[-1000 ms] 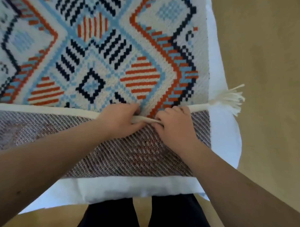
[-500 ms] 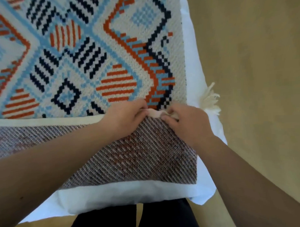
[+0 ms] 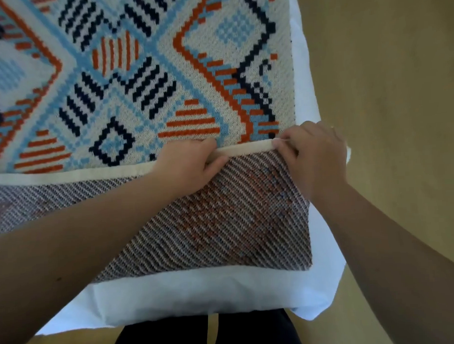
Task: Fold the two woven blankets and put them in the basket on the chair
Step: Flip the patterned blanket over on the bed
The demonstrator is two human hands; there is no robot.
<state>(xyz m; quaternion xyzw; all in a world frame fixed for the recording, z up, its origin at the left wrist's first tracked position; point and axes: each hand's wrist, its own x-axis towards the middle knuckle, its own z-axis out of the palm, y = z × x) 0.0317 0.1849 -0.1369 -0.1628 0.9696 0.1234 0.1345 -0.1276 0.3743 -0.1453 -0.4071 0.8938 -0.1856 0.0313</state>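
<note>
**A:** so what are the hands doing right now?

**B:** both are gripping the cream hem [image 3: 245, 148] of the woven blanket [image 3: 145, 79]. The left hand [image 3: 187, 168] is curling its fingers over the hem from the near side, thumb tucked under the edge. The right hand [image 3: 315, 156] is pinching the hem right at the blanket's right corner, fingers bent tight around it.

**A:** and the blanket itself?

**B:** it's lying spread over a white sheet [image 3: 199, 293] on some raised surface, can't tell whether it's a bed or a counter. The near strip is lying folded back, so the brownish striped underside [image 3: 235, 223] is facing up, while the patterned blue, orange and navy face is showing beyond the hem.

**A:** anything else?

**B:** tan floor [image 3: 398, 88] off to the right, and dark trouser legs [image 3: 201, 337] showing at the bottom.
</note>
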